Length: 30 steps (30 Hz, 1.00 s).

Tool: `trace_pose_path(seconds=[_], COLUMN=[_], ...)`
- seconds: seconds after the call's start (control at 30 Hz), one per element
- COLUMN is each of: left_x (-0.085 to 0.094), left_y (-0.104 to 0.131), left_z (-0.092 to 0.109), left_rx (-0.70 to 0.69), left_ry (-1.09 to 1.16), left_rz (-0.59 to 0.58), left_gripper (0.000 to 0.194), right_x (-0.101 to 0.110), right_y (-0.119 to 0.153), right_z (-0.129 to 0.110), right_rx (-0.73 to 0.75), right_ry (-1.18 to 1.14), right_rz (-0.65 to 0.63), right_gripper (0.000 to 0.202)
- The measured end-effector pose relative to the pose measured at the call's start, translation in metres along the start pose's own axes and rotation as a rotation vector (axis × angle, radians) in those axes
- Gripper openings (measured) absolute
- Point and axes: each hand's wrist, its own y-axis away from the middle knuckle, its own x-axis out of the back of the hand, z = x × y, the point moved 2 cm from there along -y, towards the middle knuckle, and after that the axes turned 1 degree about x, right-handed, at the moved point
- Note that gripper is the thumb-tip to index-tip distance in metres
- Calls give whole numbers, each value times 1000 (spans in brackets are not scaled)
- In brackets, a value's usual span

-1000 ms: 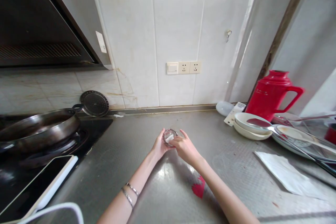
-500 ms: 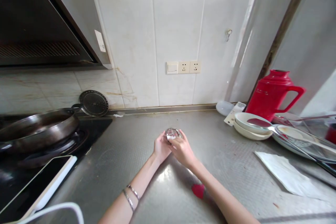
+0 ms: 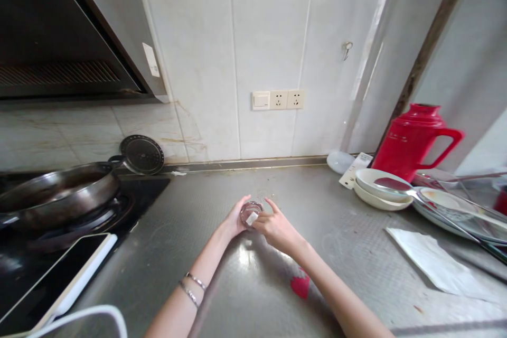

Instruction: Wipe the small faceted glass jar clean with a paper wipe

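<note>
A small round clear glass dish is held over the middle of the metal counter, its open top turned toward me. My left hand is wrapped around the dish's left side. In the fingers of my right hand a small white piece is pinched against the inside of the dish. It looks like folded tissue, though its kind is hard to make out. The index finger of my right hand points up and away from the dish. Below my right forearm a pink-red patch shows on the counter.
On the left are a steel pan on the stove and a phone-like device with a white cable. To the right stand a red thermos jug, stacked white bowls, a spoon, plates and a white tissue.
Both hands and the glass dish have shifted slightly left and down. The white piece shows more clearly in the dish, and my right index finger has lifted away.
</note>
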Motion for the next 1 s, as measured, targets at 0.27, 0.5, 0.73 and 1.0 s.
trace_pose_path(seconds=[0.27,0.5,0.73,1.0], left_x=[-11,-16,-17,-5], left_y=[-10,-4,-2,4], left_z=[-15,-26,-28,-5], left_rx=[-119,-244,-213,63], left_ry=[114,227,294,165], left_rz=[161,257,93,-114], left_gripper=[20,20,25,51], right_x=[-4,-18,-32,2], right_y=[-5,-9,-10,-1], right_z=[2,-15,-4,7], right_rx=[-193,-461,-339,-58], right_ry=[-160,-526,-581,-361], right_rz=[35,342,453,261], right_gripper=[16,28,39,48])
